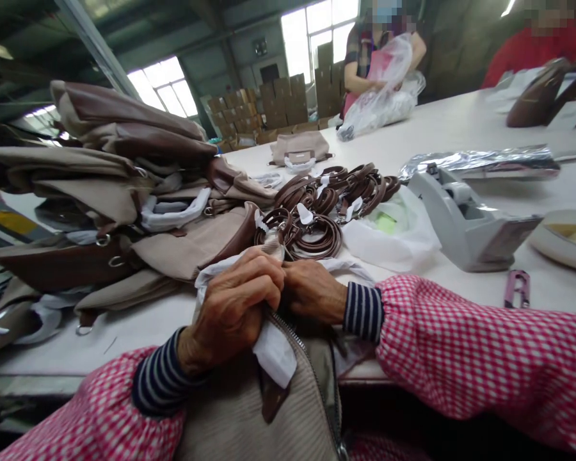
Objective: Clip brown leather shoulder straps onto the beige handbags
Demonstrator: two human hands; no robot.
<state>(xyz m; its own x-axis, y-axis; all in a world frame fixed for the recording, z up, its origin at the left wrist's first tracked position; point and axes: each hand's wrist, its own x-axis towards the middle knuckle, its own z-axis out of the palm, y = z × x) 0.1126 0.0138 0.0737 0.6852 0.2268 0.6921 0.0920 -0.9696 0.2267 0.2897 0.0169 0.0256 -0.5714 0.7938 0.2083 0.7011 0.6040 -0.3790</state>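
A beige corduroy bag [249, 410] with brown trim hangs over the table's front edge, its zipper [307, 358] running open along one side. My left hand [235, 304] is closed on the top of this bag, fingers curled. Right beside it, my right hand [314, 291] is closed at the same spot, its fingertips hidden behind the left hand and the fabric. White wrapping paper [276, 352] sticks out under my left hand. Coiled brown straps [317, 237] with metal clips lie just beyond both hands.
Stacked beige and brown bags [173, 240] fill the left. On the right stand a grey tape dispenser [465, 224], a pink thread snipper [517, 288] and a round dish [569, 240]. A foil roll [484, 160] lies behind. Across the table, a person handles clear plastic bags [388, 96]; another wears red.
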